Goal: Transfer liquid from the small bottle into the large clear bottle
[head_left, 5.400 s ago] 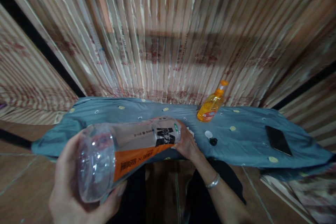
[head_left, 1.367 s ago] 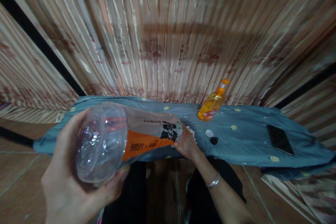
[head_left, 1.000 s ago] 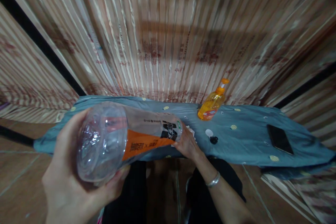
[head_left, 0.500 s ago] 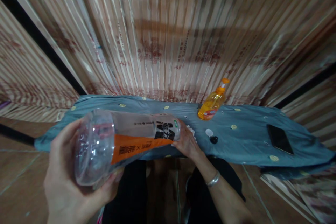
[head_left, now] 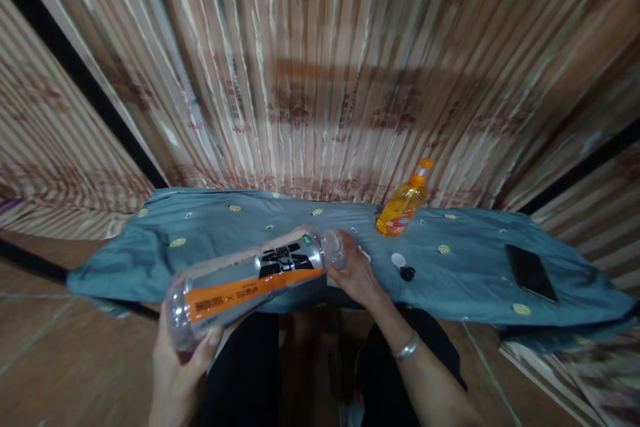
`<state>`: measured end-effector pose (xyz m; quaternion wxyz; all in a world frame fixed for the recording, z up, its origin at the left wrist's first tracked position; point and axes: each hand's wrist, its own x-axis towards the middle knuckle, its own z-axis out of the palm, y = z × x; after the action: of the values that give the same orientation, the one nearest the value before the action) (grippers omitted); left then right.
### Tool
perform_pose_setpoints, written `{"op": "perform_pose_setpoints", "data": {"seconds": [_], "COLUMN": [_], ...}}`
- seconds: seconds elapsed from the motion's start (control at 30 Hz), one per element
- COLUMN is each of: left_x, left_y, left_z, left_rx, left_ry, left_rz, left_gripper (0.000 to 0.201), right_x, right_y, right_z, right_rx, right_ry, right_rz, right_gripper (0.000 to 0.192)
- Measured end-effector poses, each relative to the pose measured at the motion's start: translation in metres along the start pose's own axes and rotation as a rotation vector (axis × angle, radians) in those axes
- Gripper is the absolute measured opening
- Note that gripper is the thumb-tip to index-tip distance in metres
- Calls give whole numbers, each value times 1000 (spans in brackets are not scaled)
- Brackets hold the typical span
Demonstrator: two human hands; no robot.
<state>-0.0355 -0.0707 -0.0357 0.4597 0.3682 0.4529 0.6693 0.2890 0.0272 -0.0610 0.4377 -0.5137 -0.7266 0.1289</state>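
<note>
Fingers (head_left: 213, 337) of the left hand (head_left: 177, 373) wrap around the base of a large clear bottle (head_left: 250, 280), while the right hand (head_left: 353, 273) grips its neck end, fingers curled close around the mouth. The bottle lies nearly level, held in the air just above the near edge of the tabletop (head_left: 475, 267), which is draped in a grey-blue cloth (head_left: 210, 233).

Slipping looks the likeliest trouble: the plastic is smooth and thin, the left grip covers only the rounded bottom, and a squeeze could buckle the wall or let it roll out of the palm. A small white cap (head_left: 398, 259) and a black cap (head_left: 407, 273) lie loose on the cloth just right of the right hand, so the mouth may be open; anything left inside could run out onto the cloth or toward the dark phone (head_left: 531, 272) at the right.

An orange band with dark print and a bold black logo runs along the bottle; the characters are too blurred to read. Far right, the orange pump bottle (head_left: 403, 207) carries a red-and-white label, also unreadable.
</note>
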Motion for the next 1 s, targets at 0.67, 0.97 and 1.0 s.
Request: {"op": "perform_pose_setpoints", "data": {"seconds": [0.67, 0.97, 1.0], "left_x": [3, 11, 13], "left_y": [-91, -79, -78], "left_z": [32, 44, 46], "left_rx": [-616, -652, -653], "left_ry": [97, 158, 152], "left_rz": [-515, -525, -536], "left_gripper": [45, 40, 40], "right_x": [18, 25, 25], "right_y": [16, 23, 24], "right_z": [-10, -8, -8], "right_rx": [125, 24, 5], "right_ry": [242, 290, 290], "right_rz": [167, 202, 195], "right_gripper": [61, 69, 72]}}
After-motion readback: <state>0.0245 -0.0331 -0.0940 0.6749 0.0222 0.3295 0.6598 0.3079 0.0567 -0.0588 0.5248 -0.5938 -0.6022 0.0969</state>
